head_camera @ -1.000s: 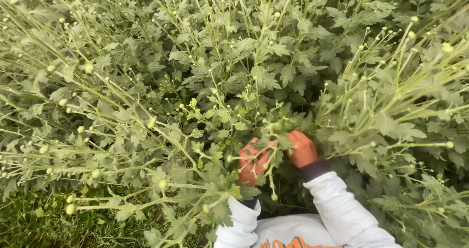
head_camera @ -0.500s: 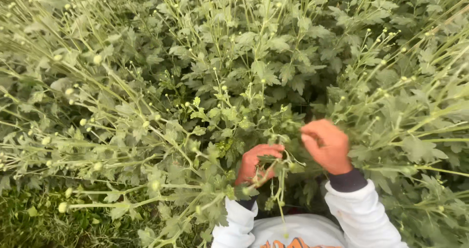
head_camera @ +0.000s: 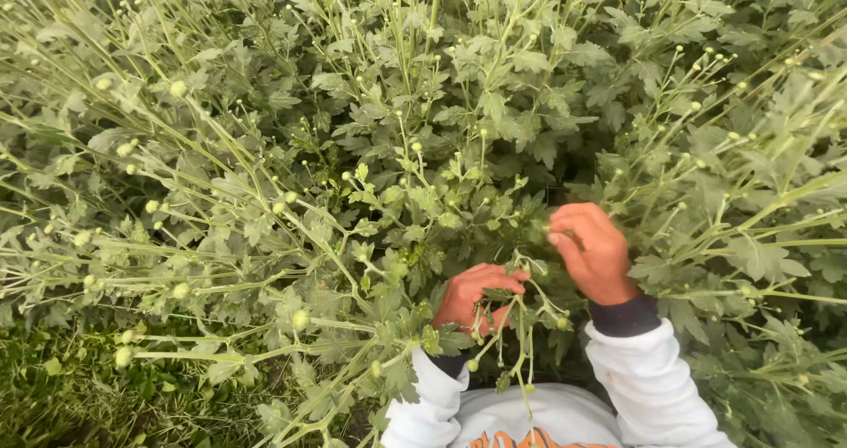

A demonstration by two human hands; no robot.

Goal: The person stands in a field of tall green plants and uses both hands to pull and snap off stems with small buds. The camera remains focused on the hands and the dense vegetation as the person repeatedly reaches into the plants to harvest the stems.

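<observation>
Budded sprig point(head_camera: 520, 324) hangs from the left hand point(head_camera: 476, 296), just below the centre of the frame and right in front of the person's white sweatshirt point(head_camera: 520, 417). Left hand is clamped on the sprig near its top, fingers curled over thin green stems; several side shoots with small round pale buds dangle down from the grip toward the sweatshirt. Right hand point(head_camera: 593, 250) sits just right of and above the sprig, fingers bent together at a leafy tip point(head_camera: 538, 227) of the same clump. It looks like a pinch on a bud or shoot, but leaves cover the fingertips, so I cannot tell whether anything is gripped.

Progress, as a judgement: work is mid-way on this one stem. The sprig is already gathered and held apart from the surrounding bush point(head_camera: 423, 130), while the shoot at the right hand is not visibly detached. No picked buds or cuttings lie anywhere in view, so nothing shows how much has been stripped.

Around the sprig: dense green plants on every side, all carrying many closed round buds point(head_camera: 179, 88) on long thin stalks, none open. Left of the sprig, long stalks point(head_camera: 176, 280) lean sideways; below those, a patch of darker grass point(head_camera: 71, 395). Plenty of untouched budded stems remain all around the hands.
</observation>
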